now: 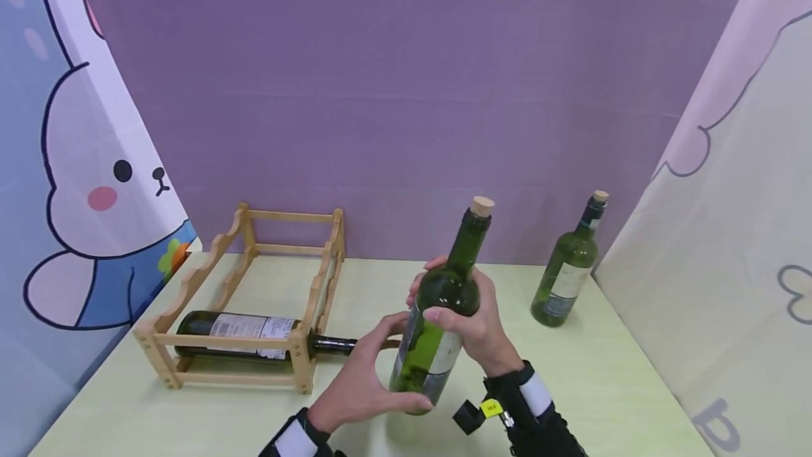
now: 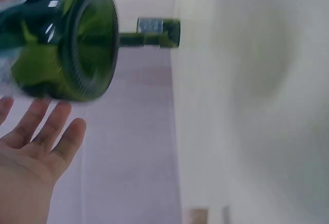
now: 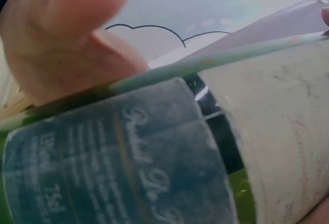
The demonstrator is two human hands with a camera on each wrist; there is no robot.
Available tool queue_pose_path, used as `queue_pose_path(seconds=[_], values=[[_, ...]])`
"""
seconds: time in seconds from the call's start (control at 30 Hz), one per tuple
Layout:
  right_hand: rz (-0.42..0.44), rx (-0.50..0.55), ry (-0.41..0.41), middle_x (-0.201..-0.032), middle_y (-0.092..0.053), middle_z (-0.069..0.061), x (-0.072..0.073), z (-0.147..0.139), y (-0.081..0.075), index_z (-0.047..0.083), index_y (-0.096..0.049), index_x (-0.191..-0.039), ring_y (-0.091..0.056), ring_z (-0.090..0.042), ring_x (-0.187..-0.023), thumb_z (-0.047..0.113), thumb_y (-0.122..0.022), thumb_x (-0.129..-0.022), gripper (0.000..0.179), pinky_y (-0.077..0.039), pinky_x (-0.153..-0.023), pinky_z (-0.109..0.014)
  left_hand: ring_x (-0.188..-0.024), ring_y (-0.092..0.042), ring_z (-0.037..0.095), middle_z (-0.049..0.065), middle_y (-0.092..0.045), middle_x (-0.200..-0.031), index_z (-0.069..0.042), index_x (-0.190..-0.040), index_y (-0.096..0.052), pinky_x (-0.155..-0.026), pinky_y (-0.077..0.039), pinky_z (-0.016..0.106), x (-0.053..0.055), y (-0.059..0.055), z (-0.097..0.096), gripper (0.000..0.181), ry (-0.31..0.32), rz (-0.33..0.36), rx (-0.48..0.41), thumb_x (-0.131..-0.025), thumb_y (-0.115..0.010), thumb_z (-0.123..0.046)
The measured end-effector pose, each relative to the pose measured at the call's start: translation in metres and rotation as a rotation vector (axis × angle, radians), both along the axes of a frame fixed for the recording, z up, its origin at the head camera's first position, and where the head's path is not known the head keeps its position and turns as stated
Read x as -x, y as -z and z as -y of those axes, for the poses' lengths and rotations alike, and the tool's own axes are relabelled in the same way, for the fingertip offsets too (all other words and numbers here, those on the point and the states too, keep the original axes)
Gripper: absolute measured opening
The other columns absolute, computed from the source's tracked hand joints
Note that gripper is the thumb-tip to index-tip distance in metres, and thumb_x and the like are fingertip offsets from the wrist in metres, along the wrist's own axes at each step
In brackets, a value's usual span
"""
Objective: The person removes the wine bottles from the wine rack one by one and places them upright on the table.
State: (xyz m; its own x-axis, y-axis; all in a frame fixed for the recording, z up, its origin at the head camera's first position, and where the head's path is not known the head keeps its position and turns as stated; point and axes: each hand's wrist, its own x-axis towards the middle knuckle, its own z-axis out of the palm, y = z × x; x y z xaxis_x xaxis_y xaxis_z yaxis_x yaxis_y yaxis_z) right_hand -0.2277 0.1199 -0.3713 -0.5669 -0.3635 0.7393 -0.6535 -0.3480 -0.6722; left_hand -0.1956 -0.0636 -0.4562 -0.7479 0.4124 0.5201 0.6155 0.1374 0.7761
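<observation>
My right hand (image 1: 487,323) grips a green wine bottle (image 1: 434,295) around its shoulder, thumb across the front. The bottle is tilted, its corked neck up and leaning right, its base raised off the table. My left hand (image 1: 364,379) is spread around the lower part of the bottle, with the thumb by the base. In the left wrist view the fingers of that hand (image 2: 38,152) look extended, with a gap to the bottle (image 2: 43,49). Close up in the right wrist view are the bottle's dark and cream labels (image 3: 92,167).
A wooden wine rack (image 1: 218,341) stands at the left. One dark bottle (image 1: 247,326) lies across its front, neck pointing right. Another corked green bottle (image 1: 567,270) stands upright at the back right. A purple cloth (image 1: 406,104) hangs behind the pale table (image 1: 609,386), with printed cloths on both sides.
</observation>
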Motion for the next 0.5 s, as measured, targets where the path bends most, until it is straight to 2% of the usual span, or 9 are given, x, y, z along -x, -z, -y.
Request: queue_pose_path(seconds=[0.07,0.17,0.27,0.4,0.5], values=[[-0.002,-0.017,0.016,-0.098,-0.064,-0.017,0.001,-0.003,-0.001,-0.007,-0.049,-0.118,-0.065,-0.029,-0.086,0.016,-0.068,-0.080,0.048,-0.053,-0.077,-0.050,-0.124,-0.051,0.016,-0.011,-0.052,-0.137,-0.026,-0.148,-0.040,-0.095,-0.045,0.045,0.002,-0.002,0.006,0.097,-0.035,-0.045,0.016,-0.065,-0.089,-0.034],[0.002,-0.041,0.035,-0.099,-0.064,-0.017,0.002,-0.008,-0.002,-0.003,-0.051,-0.120,-0.066,-0.029,-0.087,0.016,-0.068,-0.080,0.047,-0.053,-0.077,-0.050,-0.126,-0.049,0.014,-0.013,-0.051,-0.138,-0.027,-0.148,-0.040,-0.098,-0.043,0.046,0.005,-0.004,0.015,0.098,-0.124,-0.129,0.068,-0.064,-0.088,-0.043],[0.004,-0.044,0.047,-0.099,-0.065,-0.017,0.002,-0.012,-0.003,-0.008,-0.049,-0.118,-0.066,-0.030,-0.086,0.013,-0.067,-0.079,0.048,-0.053,-0.077,-0.051,-0.127,-0.047,0.014,-0.009,-0.051,-0.136,-0.025,-0.148,-0.040,-0.100,-0.040,0.047,0.006,-0.009,0.027,0.095,-0.202,-0.217,0.112,-0.068,-0.085,-0.048],[0.005,-0.045,0.067,-0.098,-0.065,-0.019,0.003,-0.017,-0.004,-0.012,-0.047,-0.117,-0.066,-0.032,-0.086,0.009,-0.066,-0.078,0.049,-0.053,-0.076,-0.051,-0.130,-0.044,0.020,-0.001,-0.050,-0.138,-0.019,-0.142,-0.048,-0.101,-0.038,0.049,0.009,-0.014,0.045,0.082,-0.307,-0.309,0.141,-0.072,-0.083,-0.043],[0.013,-0.048,0.091,-0.098,-0.065,-0.021,0.004,-0.022,-0.005,-0.011,-0.048,-0.118,-0.067,-0.033,-0.086,0.007,-0.065,-0.076,0.048,-0.053,-0.075,-0.051,-0.132,-0.042,0.024,0.002,-0.051,-0.139,-0.017,-0.136,-0.055,-0.104,-0.034,0.051,0.011,-0.017,0.059,0.072,-0.392,-0.338,0.148,-0.073,-0.083,-0.040]])
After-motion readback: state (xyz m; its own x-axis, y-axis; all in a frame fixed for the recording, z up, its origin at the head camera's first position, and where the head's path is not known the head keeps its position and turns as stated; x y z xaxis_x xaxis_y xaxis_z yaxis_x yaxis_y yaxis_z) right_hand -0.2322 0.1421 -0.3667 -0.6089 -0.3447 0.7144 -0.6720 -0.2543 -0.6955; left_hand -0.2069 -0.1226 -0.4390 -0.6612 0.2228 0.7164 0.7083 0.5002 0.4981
